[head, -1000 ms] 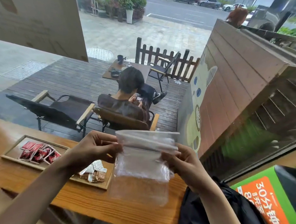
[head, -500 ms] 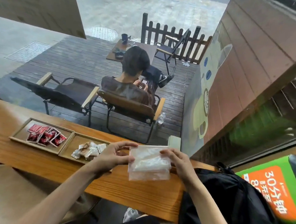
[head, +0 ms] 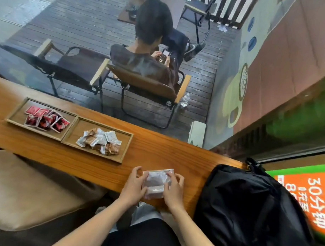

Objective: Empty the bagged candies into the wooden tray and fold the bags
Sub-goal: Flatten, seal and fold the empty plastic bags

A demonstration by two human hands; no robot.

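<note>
**Clear bag held folded at the near edge of the wooden surface**

Wooden and long, the surface [head: 157, 154] runs along a window, beyond which a seated person [head: 147, 54] is seen on a dark deck. Near the front edge of the surface, a clear plastic bag [head: 157, 182] is held in a small folded shape, lying on or just above the wood. It is gripped on its left side by the left hand [head: 133, 188], whose fingers are curled round the edge, and pinched on its right side by the right hand [head: 174, 189], whose fingertips are laid over the top fold.

Further left, a wooden tray [head: 69, 129] with two compartments is set on the surface, well apart from the bag. Red-wrapped candies [head: 45, 118] are heaped in the left compartment, and brown-and-white wrapped candies [head: 100, 141] in the right one. A black bag [head: 247, 208] is seen just right of the hands, beside an orange-and-green sign [head: 310, 199].
</note>
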